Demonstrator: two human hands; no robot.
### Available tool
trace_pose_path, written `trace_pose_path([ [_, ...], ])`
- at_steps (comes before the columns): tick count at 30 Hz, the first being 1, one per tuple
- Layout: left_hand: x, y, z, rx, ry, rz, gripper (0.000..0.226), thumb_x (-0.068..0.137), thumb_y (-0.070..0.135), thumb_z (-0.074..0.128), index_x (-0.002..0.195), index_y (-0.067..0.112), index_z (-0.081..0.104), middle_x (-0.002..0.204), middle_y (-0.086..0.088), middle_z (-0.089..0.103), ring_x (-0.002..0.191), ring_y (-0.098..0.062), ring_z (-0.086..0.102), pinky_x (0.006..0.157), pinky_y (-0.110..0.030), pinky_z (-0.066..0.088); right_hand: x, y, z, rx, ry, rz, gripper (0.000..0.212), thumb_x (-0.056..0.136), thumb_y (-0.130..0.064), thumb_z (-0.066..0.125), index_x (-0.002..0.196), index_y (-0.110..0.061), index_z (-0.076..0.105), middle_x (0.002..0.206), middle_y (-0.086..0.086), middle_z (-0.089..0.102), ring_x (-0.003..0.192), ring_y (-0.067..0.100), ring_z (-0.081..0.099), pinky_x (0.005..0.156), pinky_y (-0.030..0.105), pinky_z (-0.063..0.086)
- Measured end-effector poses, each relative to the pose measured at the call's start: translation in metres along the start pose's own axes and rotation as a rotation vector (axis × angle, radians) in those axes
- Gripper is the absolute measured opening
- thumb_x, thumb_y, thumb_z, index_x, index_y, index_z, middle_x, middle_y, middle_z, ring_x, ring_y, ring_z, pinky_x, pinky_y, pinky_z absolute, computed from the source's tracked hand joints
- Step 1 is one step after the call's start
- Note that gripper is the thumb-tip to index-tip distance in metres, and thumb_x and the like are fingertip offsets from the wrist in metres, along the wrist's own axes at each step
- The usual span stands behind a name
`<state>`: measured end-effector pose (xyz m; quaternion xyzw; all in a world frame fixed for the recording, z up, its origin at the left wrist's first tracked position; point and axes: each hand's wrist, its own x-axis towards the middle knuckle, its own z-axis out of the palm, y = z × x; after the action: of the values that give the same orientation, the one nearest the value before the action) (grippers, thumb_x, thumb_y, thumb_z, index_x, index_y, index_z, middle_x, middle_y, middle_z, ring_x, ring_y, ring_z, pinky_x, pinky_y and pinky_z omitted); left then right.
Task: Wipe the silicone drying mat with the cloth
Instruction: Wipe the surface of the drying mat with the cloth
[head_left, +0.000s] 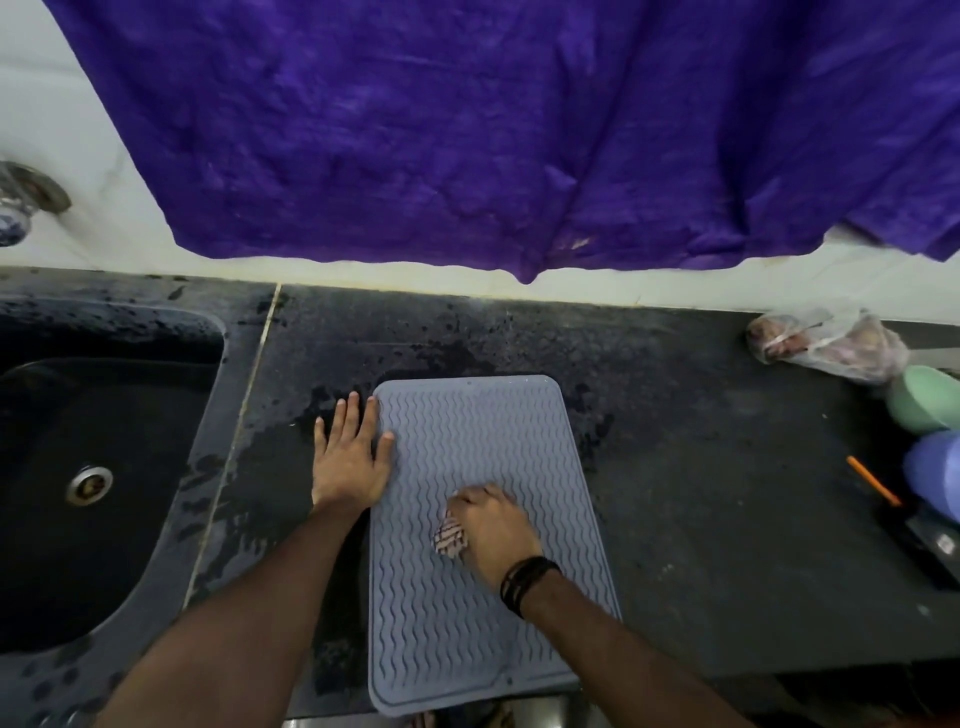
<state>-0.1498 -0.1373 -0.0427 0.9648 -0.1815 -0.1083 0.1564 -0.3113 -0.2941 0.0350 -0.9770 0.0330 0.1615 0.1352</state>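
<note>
Mat (483, 467) was lying flat on the dark table (701, 519), its near edge hanging slightly over the front. Right hand (493, 530) sat about mid-mat, fingers clenched around a bunched striped cloth (451, 538) and pushing it into the wavy ridges, so I'd say the wiping was well underway. Left hand (350, 457) was spread flat with straight fingers, palm on the table and thumb side overlapping the mat's left edge, probably pinning it so it wouldn't slide. Further left was the black sink (78, 519), with wet patches around it. Off right sat a green cup (924, 397), a blue one (935, 473) and a plastic bag (826, 343). Purple fabric (519, 130) hung at the back.
</note>
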Motion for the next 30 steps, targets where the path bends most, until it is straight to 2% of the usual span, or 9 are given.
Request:
trace_pose_path([
  [3, -0.028, 0.009, -0.001, -0.014, -0.025, 0.004, 0.076, 0.095, 0.059, 0.004, 0.160, 0.021, -0.001, 0.168, -0.001, -0.003, 0.154, -0.015, -0.009, 0.124, -0.046, -0.011, 0.008, 0.002, -0.013, 0.074, 0.095, 0.020, 0.041, 0.082, -0.009, 0.062, 0.123, -0.010, 0.061, 0.125, 0.010, 0.059, 0.119, 0.027, 0.050, 0.101, 0.036, 0.043],
  [6, -0.084, 0.016, 0.013, -0.028, 0.047, 0.001, 0.074, 0.096, 0.056, 0.002, 0.160, 0.018, 0.004, 0.168, -0.001, 0.002, 0.154, -0.015, -0.005, 0.124, -0.046, -0.007, 0.025, 0.001, -0.023, 0.070, 0.179, 0.045, 0.042, 0.083, -0.007, 0.062, 0.125, -0.012, 0.059, 0.127, 0.008, 0.059, 0.121, 0.028, 0.048, 0.103, 0.039, 0.043],
  [10, -0.119, 0.012, 0.027, 0.020, 0.090, 0.005, 0.068, 0.100, 0.051, 0.004, 0.160, 0.018, 0.005, 0.167, 0.001, 0.003, 0.154, -0.015, -0.003, 0.125, -0.049, 0.000, 0.033, -0.002, -0.016, -0.002, 0.095, 0.024, 0.053, 0.084, -0.011, 0.063, 0.136, -0.013, 0.051, 0.141, 0.007, 0.049, 0.132, 0.029, 0.037, 0.111, 0.041, 0.034],
  [17, -0.114, 0.012, 0.030, 0.019, 0.075, -0.018, 0.066, 0.101, 0.050, 0.009, 0.161, 0.021, 0.006, 0.168, 0.003, 0.002, 0.154, -0.013, -0.005, 0.125, -0.048, -0.003, -0.020, -0.004, 0.013, -0.092, 0.051, -0.031, 0.060, 0.081, -0.015, 0.069, 0.137, -0.013, 0.048, 0.143, 0.006, 0.045, 0.134, 0.026, 0.033, 0.114, 0.041, 0.025],
  [22, -0.114, 0.013, 0.028, 0.006, 0.079, -0.016, 0.066, 0.101, 0.049, 0.011, 0.161, 0.021, 0.008, 0.168, 0.001, 0.005, 0.154, -0.013, -0.003, 0.125, -0.047, -0.005, -0.049, -0.017, 0.019, -0.165, -0.007, -0.034, 0.051, 0.084, -0.018, 0.066, 0.132, -0.011, 0.051, 0.135, 0.009, 0.051, 0.128, 0.029, 0.039, 0.109, 0.044, 0.034],
  [25, -0.115, 0.014, 0.026, -0.007, 0.080, -0.013, 0.066, 0.101, 0.049, 0.010, 0.161, 0.021, 0.008, 0.168, 0.001, 0.004, 0.154, -0.013, -0.004, 0.125, -0.046, -0.006, -0.044, -0.017, 0.012, -0.141, 0.021, -0.014, 0.045, 0.083, -0.017, 0.066, 0.127, -0.013, 0.056, 0.129, 0.008, 0.056, 0.124, 0.027, 0.044, 0.104, 0.042, 0.040],
  [28, -0.117, 0.015, 0.024, -0.003, 0.082, -0.009, 0.065, 0.102, 0.048, 0.010, 0.161, 0.020, 0.007, 0.168, 0.001, 0.004, 0.155, -0.014, -0.004, 0.125, -0.047, -0.004, -0.027, -0.020, 0.005, -0.092, 0.093, 0.026, 0.049, 0.085, -0.016, 0.064, 0.132, -0.013, 0.053, 0.134, 0.006, 0.053, 0.128, 0.026, 0.041, 0.107, 0.040, 0.037],
  [30, -0.117, 0.016, 0.023, 0.007, 0.082, -0.011, 0.065, 0.102, 0.048, 0.009, 0.161, 0.020, 0.007, 0.168, 0.001, 0.003, 0.155, -0.014, -0.004, 0.125, -0.047, -0.004, -0.022, -0.025, 0.006, -0.091, 0.082, 0.039, 0.053, 0.085, -0.015, 0.065, 0.136, -0.012, 0.049, 0.138, 0.008, 0.049, 0.131, 0.028, 0.038, 0.109, 0.042, 0.035],
])
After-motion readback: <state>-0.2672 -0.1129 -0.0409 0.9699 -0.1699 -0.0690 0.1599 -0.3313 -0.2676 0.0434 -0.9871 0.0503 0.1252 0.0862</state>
